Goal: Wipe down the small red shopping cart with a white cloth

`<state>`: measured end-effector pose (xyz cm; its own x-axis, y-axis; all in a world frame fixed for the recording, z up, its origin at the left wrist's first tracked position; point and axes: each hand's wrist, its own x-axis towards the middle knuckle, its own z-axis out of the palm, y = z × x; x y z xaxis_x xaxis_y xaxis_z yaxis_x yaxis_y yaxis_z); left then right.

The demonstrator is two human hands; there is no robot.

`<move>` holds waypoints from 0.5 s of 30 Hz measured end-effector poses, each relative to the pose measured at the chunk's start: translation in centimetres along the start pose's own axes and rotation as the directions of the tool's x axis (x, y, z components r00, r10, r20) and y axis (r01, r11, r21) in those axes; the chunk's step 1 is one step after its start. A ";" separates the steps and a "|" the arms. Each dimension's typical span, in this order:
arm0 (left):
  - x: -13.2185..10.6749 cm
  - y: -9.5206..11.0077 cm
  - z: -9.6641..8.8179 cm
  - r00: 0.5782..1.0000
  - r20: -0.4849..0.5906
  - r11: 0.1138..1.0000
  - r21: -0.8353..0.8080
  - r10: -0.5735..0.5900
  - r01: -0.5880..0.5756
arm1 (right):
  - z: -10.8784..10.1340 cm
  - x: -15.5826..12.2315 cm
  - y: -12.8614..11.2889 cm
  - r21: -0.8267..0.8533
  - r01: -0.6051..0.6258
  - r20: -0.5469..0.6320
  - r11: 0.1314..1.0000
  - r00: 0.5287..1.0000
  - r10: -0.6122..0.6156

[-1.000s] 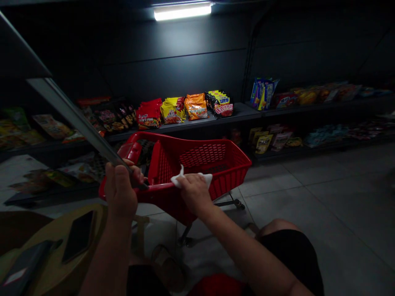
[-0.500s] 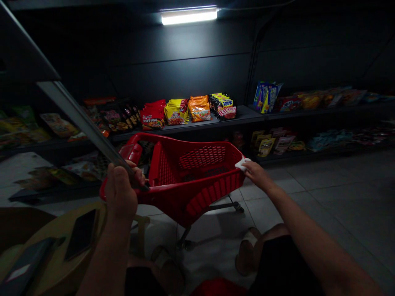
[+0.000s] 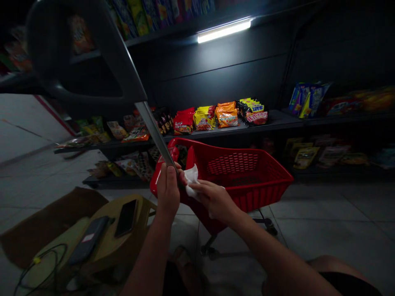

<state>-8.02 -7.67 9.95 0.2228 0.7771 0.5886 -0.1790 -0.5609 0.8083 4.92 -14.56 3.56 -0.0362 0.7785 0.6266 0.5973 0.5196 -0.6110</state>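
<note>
Red cart handle (image 3: 154,133) in L hand (image 3: 168,191), wipe (image 3: 191,181) in R hand (image 3: 214,199).

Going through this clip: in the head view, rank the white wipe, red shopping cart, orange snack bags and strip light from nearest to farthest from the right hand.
From the right hand:
1. white wipe: at its fingers, to its left
2. red shopping cart: just beyond it
3. orange snack bags: on the shelf behind the cart
4. strip light: high on the back wall

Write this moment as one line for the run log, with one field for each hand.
left hand: grips long handle of red plastic shopping trolley | right hand: holds white wipe against trolley near left hand
</note>
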 end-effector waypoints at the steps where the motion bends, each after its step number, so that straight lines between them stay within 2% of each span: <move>1: 0.0 0.1 0.0 1.000 0.004 1.000 -0.005 -0.001 0.001 | 0.1 1.2 -0.1 0.073 -0.004 0.010 0.997 1.000 0.003; 3: 0.0 0.2 0.0 1.000 0.010 1.000 -0.026 -0.010 0.011 | 0.1 3.6 0.6 0.122 0.002 0.074 0.993 0.997 -0.012; 4: -0.1 0.3 0.0 1.000 0.013 0.999 -0.036 -0.018 0.019 | 0.1 4.9 1.2 0.087 0.003 0.138 0.996 0.990 -0.015; 6: -0.2 0.4 0.1 0.999 0.019 0.998 -0.046 -0.032 0.033 | 0.1 7.7 2.7 -0.087 -0.023 0.271 0.996 0.961 0.046; 8: -0.4 0.4 0.1 0.998 0.015 0.997 -0.047 -0.057 0.057 | 0.3 10.8 4.1 -0.339 -0.095 0.334 0.936 0.918 0.214; 11: -0.8 0.4 0.2 0.994 0.018 0.992 -0.064 -0.105 0.106 | 0.5 15.3 6.0 -0.579 -0.208 0.276 0.788 0.860 0.429; 13: -0.9 0.4 0.3 0.992 0.027 0.990 -0.065 -0.122 0.124 | 0.8 17.3 6.9 -0.620 -0.245 0.240 0.745 0.845 0.478; 15: -0.7 0.4 0.3 0.992 0.035 0.991 -0.051 -0.121 0.122 | 1.3 18.3 7.5 -0.627 -0.268 0.216 0.731 0.842 0.494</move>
<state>-7.99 -8.57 9.87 0.2763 0.8286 0.4869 -0.1993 -0.4462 0.8725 7.66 4.03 9.78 0.0911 0.9884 0.1218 0.9491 -0.0491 -0.3112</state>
